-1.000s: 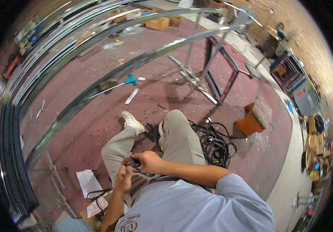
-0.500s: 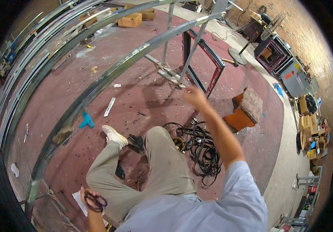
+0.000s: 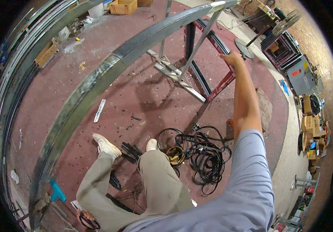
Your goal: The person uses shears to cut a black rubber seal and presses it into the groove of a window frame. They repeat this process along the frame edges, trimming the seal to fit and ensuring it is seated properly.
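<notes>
At the lower left my left hand point(image 3: 84, 217) is closed on scissors point(image 3: 90, 223) with dark looped handles; their blades are hidden. My right arm stretches forward, and my right hand point(image 3: 233, 60) is closed around the upper right corner of a black-and-red rectangular frame point(image 3: 220, 87). That frame stands tilted beside a metal stand point(image 3: 182, 94) with thin upright legs. A long curved grey metal rail point(image 3: 97, 75) sweeps from upper right to lower left between me and the floor. A teal T-shaped handle point(image 3: 57, 191) with a thin shaft shows beside the rail, near my left hand.
A tangle of black strip point(image 3: 209, 154) lies right of my legs, beside a yellow tape roll point(image 3: 175, 154). A brown-topped orange box point(image 3: 265, 110) is partly behind my arm. More rails point(image 3: 10, 112) line the left; a pedestal fan point(image 3: 286, 23) and cartons point(image 3: 311, 125) stand right.
My right hand has moved forward and right from in front of the frame onto its corner. My left hand has gone lower with the scissors. The view has shifted; the rail appears closer.
</notes>
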A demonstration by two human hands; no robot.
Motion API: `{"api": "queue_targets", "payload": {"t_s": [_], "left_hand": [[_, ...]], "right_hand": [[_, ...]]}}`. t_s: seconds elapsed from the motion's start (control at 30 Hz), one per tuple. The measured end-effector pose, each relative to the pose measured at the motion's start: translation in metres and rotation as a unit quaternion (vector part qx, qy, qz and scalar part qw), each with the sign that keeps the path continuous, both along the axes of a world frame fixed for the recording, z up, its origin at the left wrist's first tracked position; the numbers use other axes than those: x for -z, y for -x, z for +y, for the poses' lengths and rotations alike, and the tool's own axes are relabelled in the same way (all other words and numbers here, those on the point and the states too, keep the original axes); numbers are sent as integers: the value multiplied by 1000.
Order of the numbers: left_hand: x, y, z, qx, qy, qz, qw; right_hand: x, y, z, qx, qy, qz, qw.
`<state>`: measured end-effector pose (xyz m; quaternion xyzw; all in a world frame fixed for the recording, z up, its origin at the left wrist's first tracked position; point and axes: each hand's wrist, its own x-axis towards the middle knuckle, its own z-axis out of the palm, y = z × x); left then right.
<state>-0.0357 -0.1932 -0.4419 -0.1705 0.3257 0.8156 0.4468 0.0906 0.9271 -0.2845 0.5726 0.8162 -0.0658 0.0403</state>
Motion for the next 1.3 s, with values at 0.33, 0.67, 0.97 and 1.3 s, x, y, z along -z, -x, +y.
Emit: {"api": "queue_targets", "payload": {"t_s": [0.33, 0.67, 0.97, 1.3], "left_hand": [[-39, 12, 36, -76, 129, -76, 986], [-61, 12, 101, -24, 302, 58, 951], [-121, -41, 278, 188, 31, 74, 979], [-163, -240, 472, 550, -84, 267, 787]], "right_hand": [[25, -19, 26, -50, 22, 148, 987], [-34, -194, -102, 65, 10, 151, 986], [-92, -394, -369, 147, 61, 198, 967], [-118, -437, -602, 232, 154, 275, 920]]}}
